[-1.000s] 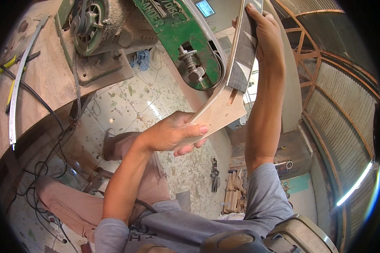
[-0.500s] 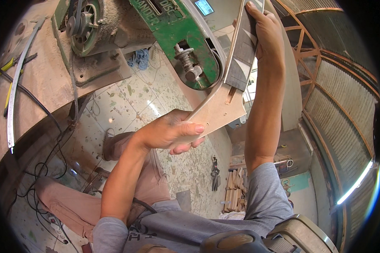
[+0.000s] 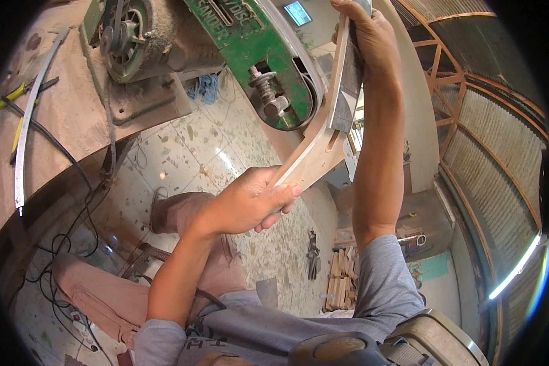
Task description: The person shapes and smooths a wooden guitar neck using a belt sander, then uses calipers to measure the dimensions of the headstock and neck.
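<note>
Pale capitals in two short lines on the green machine housing (image 3: 244, 52), toward its upper end, beside a slot; legible (rather grubby, though). Dark printed characters on the front of the grey shirt (image 3: 268, 323); folds break them up, so no whole word can be made out. Lit blue screen (image 3: 298, 12) beyond the housing's right-hand edge: any text on it too small to tell.

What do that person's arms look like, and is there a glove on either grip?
No gloves: the left grip and right grip are bare hands with ordinary fingers and thumbs. The left forearm and right forearm are bare too, with no watch or bracelet in sight. The left sleeve and right sleeve are short and grey.
</note>
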`<action>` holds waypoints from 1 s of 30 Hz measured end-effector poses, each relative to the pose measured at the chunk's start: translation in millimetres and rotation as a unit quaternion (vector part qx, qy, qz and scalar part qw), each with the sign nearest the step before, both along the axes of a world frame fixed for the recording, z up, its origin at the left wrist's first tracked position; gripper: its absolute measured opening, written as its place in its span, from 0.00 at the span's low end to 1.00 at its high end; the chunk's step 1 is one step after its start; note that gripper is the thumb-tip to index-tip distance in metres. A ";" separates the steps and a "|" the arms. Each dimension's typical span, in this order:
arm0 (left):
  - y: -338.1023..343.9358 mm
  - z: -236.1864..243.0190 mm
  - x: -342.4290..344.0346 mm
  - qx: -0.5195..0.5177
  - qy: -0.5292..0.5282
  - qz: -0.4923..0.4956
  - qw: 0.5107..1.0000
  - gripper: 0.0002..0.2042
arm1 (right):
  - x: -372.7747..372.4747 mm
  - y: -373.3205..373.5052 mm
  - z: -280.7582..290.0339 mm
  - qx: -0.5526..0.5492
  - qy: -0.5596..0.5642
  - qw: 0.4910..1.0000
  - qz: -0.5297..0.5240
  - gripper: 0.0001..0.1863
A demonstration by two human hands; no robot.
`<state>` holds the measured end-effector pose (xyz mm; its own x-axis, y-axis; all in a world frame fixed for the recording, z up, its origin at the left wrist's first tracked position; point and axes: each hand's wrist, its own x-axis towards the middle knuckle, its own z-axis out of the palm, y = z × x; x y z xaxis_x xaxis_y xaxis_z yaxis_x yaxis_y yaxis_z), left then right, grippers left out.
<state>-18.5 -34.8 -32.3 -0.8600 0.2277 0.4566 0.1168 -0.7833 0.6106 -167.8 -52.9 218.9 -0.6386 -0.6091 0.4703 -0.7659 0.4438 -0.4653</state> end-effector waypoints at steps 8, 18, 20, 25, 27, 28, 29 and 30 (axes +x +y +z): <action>6.7 11.0 19.0 -0.030 -0.043 0.078 0.996 0.15 | 6.3 -2.5 -5.5 -0.016 -0.017 1.000 0.010 0.13; 20.9 14.7 30.3 -0.075 -0.066 0.177 0.979 0.16 | 1.3 -3.0 -11.8 -0.054 -0.086 0.995 0.008 0.13; 22.5 16.0 31.9 -0.073 -0.075 0.175 0.979 0.18 | -0.6 -3.5 -12.3 -0.071 -0.116 0.991 0.010 0.12; 20.9 24.0 40.7 -0.095 -0.089 0.215 0.968 0.19 | -8.6 -3.8 -14.2 -0.062 -0.148 0.986 0.036 0.12; 17.6 26.3 41.3 -0.103 -0.084 0.204 0.970 0.20 | -5.1 -5.5 -15.9 -0.075 -0.155 0.985 0.034 0.12; 16.5 27.2 41.6 -0.107 -0.082 0.198 0.971 0.20 | -5.7 -4.7 -16.0 -0.080 -0.164 0.982 0.037 0.12; 15.9 28.6 42.4 -0.105 -0.086 0.199 0.971 0.21 | -6.6 -4.8 -15.5 -0.085 -0.174 0.980 0.041 0.12; 15.8 30.3 43.1 -0.103 -0.089 0.200 0.970 0.21 | -7.0 -4.9 -15.2 -0.091 -0.184 0.978 0.045 0.12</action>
